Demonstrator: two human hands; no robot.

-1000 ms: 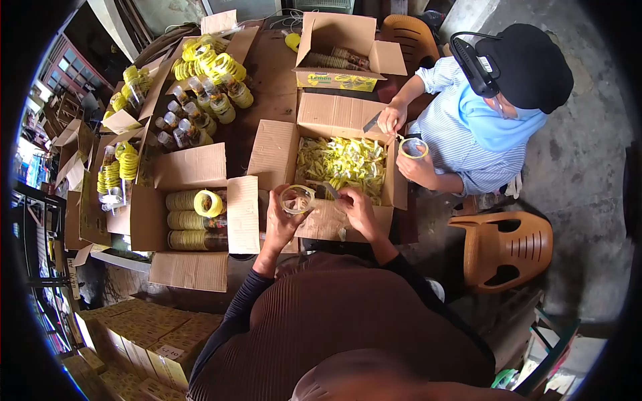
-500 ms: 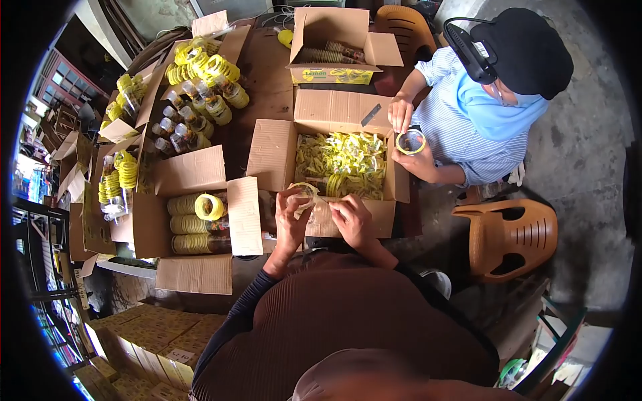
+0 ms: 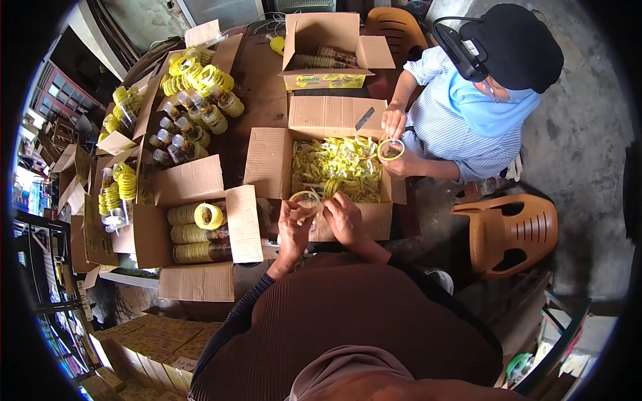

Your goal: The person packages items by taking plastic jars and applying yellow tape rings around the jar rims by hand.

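A clear round plastic cup with a yellow rim is in my left hand, fingers curled around its near left side. My right hand is closed, with its fingertips against the right side of the rim. Whatever those fingertips pinch is too small to make out. Both hands are over the near edge of an open cardboard box. Inside that box lies a heap of small yellow-and-clear packets, with a few yellow-rimmed pieces near its front.
Across the box, a co-worker holds another yellow-rimmed cup. A box cutter lies on a raised flap. Left stands a box of stacked cups; farther off is a lemon-printed box. An orange chair is at right.
My right hand has moved left, up to the cup's rim; earlier it was apart with a clear strip between. The co-worker's hands and cup have shifted left and slightly nearer.
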